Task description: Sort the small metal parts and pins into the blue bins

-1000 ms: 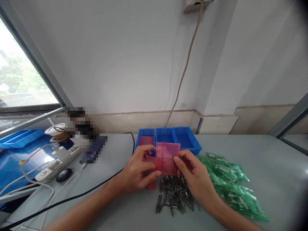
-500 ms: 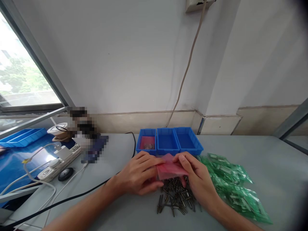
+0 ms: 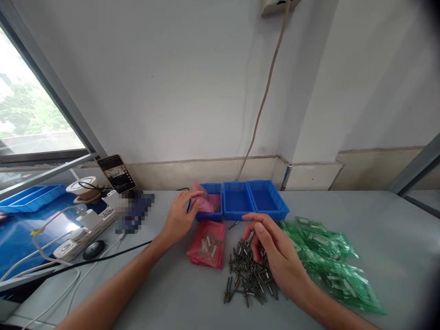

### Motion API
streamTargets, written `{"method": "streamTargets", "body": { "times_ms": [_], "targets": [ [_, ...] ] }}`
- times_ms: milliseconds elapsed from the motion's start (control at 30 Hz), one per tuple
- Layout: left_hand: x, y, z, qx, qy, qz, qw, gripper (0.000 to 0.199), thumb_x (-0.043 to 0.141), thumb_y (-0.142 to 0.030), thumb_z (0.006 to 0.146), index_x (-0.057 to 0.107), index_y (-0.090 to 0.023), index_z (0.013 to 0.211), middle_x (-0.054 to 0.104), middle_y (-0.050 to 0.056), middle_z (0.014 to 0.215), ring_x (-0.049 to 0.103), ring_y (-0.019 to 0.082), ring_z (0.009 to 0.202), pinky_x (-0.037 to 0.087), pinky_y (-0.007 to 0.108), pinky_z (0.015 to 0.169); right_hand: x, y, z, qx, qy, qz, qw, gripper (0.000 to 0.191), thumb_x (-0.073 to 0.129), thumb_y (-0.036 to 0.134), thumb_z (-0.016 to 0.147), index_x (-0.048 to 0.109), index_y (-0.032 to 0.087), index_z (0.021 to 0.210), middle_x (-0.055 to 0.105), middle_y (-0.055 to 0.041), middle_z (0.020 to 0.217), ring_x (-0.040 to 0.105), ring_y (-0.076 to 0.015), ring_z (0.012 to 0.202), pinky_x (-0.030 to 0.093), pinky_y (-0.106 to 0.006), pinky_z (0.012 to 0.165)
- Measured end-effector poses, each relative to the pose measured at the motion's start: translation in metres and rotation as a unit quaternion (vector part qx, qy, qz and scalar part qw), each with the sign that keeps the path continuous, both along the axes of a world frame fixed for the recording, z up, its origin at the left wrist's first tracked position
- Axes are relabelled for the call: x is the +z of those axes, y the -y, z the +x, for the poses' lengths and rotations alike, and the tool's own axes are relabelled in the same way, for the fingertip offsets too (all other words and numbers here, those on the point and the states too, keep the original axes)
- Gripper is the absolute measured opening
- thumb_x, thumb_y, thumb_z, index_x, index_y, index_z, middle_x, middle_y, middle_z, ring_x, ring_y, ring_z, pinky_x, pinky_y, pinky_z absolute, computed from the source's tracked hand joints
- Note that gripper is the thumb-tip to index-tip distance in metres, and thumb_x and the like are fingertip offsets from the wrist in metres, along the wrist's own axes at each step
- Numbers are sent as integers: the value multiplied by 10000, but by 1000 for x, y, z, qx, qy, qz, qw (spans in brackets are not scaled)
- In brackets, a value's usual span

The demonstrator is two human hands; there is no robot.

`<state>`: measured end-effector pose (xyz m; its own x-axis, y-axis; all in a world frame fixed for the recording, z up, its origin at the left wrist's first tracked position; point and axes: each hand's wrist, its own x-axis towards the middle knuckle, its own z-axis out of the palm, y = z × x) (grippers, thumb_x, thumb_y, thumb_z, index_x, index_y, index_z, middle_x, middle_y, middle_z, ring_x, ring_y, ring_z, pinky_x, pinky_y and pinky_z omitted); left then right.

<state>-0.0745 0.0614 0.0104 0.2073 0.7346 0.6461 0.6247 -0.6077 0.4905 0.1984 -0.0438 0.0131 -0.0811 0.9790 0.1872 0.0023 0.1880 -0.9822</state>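
"Pink plastic first: in the head view, what is the left hand doing?"

"It grasps a pink bag between thumb and fingers, at the left side of the left blue tray. Whether the bag touches the tray, I cannot tell."

"And inside that tray?"

"Another pink bag lies there, partly behind the held one."

"What is on the near side of it?"

"A pile of red-pink bags, flat on the grey table and just beside the tray. Small pale pieces show through the top one."

"Now the right hand?"

"Released, its fingers loosely bent, at the far right part of a heap of metal rivets. It hides some of them, so I cannot tell whether the lower fingertips touch any."

"Do all the rivets lie together?"

"One loose rivet lies apart on the far side, near the front of the middle blue tray. The right blue tray stands next to that."

"And to the right of the hand?"

"Green plastic bags spread across the table, with parts showing through, the nearest ones beyond the wrist."

"Far left?"

"A phone leans with its screen lit. Nearer are a white power strip with plugs in it and a black mouse."
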Motion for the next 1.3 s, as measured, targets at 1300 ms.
{"method": "streamTargets", "body": {
  "times_ms": [1300],
  "targets": [
    [-22, 5, 6, 11, -245, 11, 969, 324, 441, -429, 1145, 682, -244, 1257, 570, 88, 1498, 350, 338, 1504, 320, 582, 1213, -4, 6, -1, 134, 446, 245, 850, 291, 508, 211, 1108, 716, 264, 1304, 645, -118, 1340, 585, -313, 1186, 553, -523, 1000]
  ]
}}
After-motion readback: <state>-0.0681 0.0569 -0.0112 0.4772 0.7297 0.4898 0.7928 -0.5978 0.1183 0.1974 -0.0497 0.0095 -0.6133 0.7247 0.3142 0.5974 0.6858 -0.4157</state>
